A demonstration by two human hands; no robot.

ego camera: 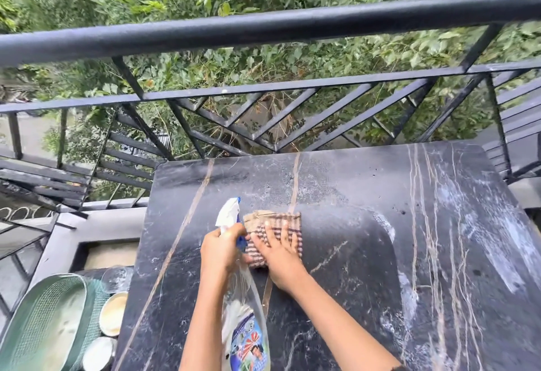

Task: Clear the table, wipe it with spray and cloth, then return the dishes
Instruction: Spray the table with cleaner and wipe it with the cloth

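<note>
A black marble table (pixel 366 253) with tan veins fills the lower right. My left hand (pixel 221 249) grips the neck of a clear spray bottle (pixel 247 338) with a white and blue nozzle, held above the table. My right hand (pixel 279 253) lies flat, fingers spread, on a folded striped cloth (pixel 273 222) pressed against the tabletop near its middle. A darker wiped patch spreads to the right of the cloth; dusty white smears remain at the table's right side.
The dishes stand low at the left beside the table: a green oval basket (pixel 44 326), a glass (pixel 117 278), a cream bowl (pixel 114 313) and a white bowl (pixel 98 354). A black metal railing (pixel 263 30) runs behind the table, with foliage beyond.
</note>
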